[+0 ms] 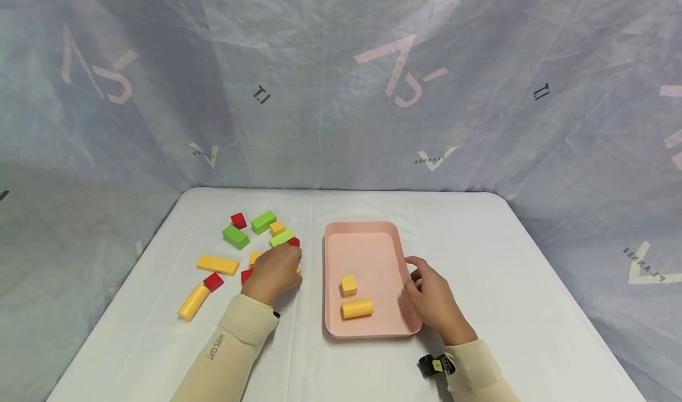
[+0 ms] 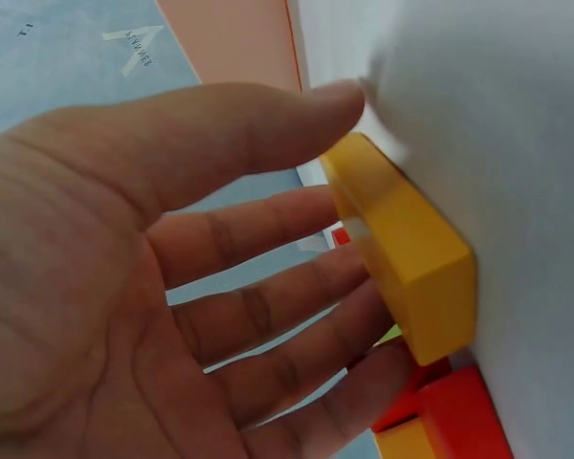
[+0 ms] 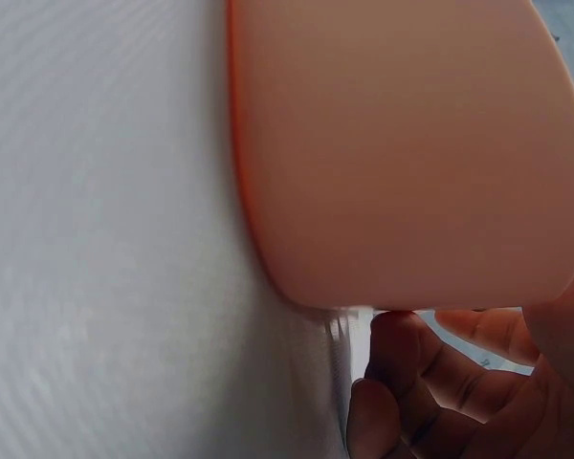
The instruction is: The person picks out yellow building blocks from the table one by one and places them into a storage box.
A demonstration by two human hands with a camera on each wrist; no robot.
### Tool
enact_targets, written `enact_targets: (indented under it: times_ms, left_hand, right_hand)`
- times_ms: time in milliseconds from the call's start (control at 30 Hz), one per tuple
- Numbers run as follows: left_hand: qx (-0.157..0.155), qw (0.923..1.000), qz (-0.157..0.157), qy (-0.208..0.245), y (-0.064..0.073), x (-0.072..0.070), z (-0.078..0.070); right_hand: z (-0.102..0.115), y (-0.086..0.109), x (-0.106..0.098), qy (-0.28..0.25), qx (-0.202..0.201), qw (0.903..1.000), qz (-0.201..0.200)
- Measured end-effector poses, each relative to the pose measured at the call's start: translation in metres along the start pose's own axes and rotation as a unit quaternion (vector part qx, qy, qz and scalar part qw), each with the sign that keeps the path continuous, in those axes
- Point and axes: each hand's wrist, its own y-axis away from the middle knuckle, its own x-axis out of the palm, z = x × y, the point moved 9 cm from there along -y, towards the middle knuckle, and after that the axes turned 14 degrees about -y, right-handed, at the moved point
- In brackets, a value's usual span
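On the left of the head view, my left hand (image 1: 275, 272) reaches down among toy blocks. In the left wrist view, a yellow rectangular block (image 2: 416, 253) lies between its thumb and extended fingers, the thumb tip at one end. Red blocks (image 2: 464, 411) sit just past that block. My right hand (image 1: 434, 295) holds the right rim of a pink tray (image 1: 363, 228), thumb over the edge and fingers bent along the outer side. Inside the tray are a yellow cube (image 1: 348, 285) and a yellow cylinder (image 1: 357, 308).
Around the left hand lie green blocks (image 1: 235, 236), a long yellow block (image 1: 217, 264), another yellow cylinder (image 1: 193, 302) and a red block (image 1: 214, 282) at its end. A white cloth covers the table (image 1: 506, 283). Grey printed fabric (image 1: 341, 94) hangs behind it.
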Motion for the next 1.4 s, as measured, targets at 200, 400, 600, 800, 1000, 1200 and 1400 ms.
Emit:
enact_targets:
  times_ms: [200,400,600,800,1000,1200,1400]
  left_hand:
    - [-0.002,0.9999,0.008,-0.006,0.0004,0.0024,-0.0002]
    - [0.0,0.9999,-0.003,-0.011,0.0002,0.0005,0.0002]
    - [-0.003,1.0,-0.003,-0.003,0.001,0.0002,-0.0002]
    - [-0.009,0.9999,0.007,-0.002,0.0029,0.0015,0.0015]
    - [-0.015,0.9995,0.024,-0.01,0.0048,0.0015,0.0037]
    - [-0.015,0.9994,0.031,-0.01,0.0062,0.0009,0.004]
    - [-0.015,0.9993,0.033,-0.01,0.0061,0.0013,0.0036]
  right_hand:
    - [0.0001,0.0007,-0.0007,-0.001,-0.005,1.0,-0.002]
    - [-0.0001,0.0005,-0.0002,0.002,-0.002,1.0,0.001]
    - [0.0009,0.0009,-0.001,-0.001,-0.003,1.0,0.001]
    - [0.0011,0.0008,-0.0014,-0.003,-0.003,1.0,-0.001]
    - [0.0003,0.0004,-0.0002,-0.007,-0.006,1.0,-0.001]
    - [0.0005,-0.0001,-0.0008,-0.005,-0.012,0.9999,-0.003]
    - [-0.0008,0.0,0.0001,-0.003,-0.006,1.0,-0.002]
